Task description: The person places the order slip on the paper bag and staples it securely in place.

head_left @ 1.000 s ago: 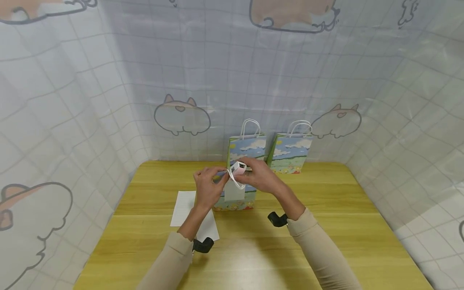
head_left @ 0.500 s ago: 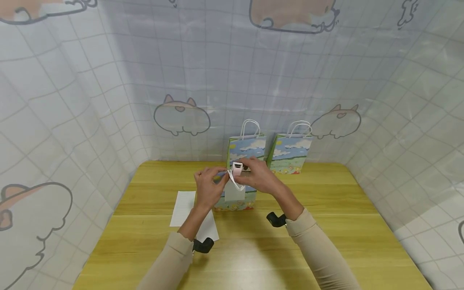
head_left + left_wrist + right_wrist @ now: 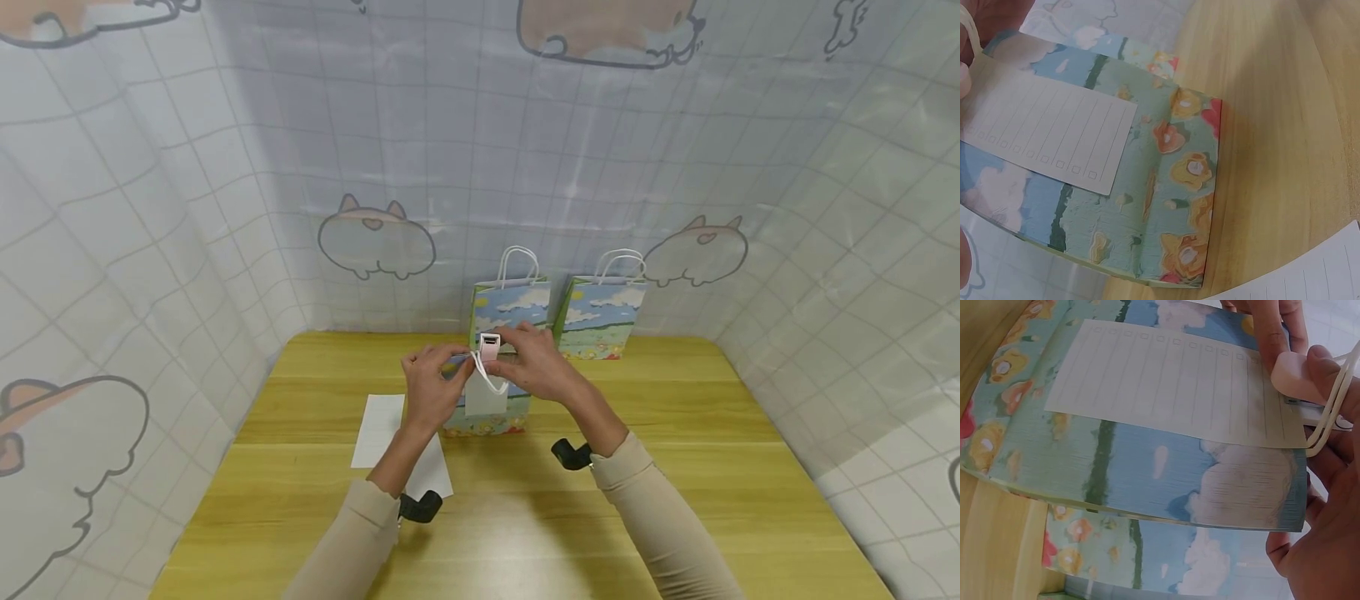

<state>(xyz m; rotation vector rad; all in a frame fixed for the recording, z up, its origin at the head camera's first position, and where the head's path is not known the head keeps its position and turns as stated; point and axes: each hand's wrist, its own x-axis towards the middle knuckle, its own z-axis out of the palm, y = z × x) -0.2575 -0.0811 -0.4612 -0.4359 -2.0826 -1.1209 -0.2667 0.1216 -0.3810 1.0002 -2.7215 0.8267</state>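
Note:
My right hand [image 3: 546, 367] grips a small pink-and-white stapler [image 3: 490, 347] at the top edge of a paper gift bag [image 3: 487, 427] printed with sky and flowers. A lined sheet with checkboxes [image 3: 1172, 387] lies against the bag's front, its upper end right at the stapler. My left hand [image 3: 431, 387] pinches the bag's top edge on the left side, by the sheet's end. The white cord handle [image 3: 1329, 415] droops over the front, beside the stapler. In the right wrist view, my right thumb lies on the pink top of the stapler [image 3: 1294, 376].
Two matching gift bags stand behind, one at the centre [image 3: 512, 304] and one to the right [image 3: 602, 321], both against the patterned curtain. White sheets [image 3: 378, 429] lie on the wooden table [image 3: 637, 517] at the left, partly under my left forearm.
The stapler has turned from a slant to nearly straight at the bag's top edge, along with a slight shift of my right hand to the left. My left hand stays in place.

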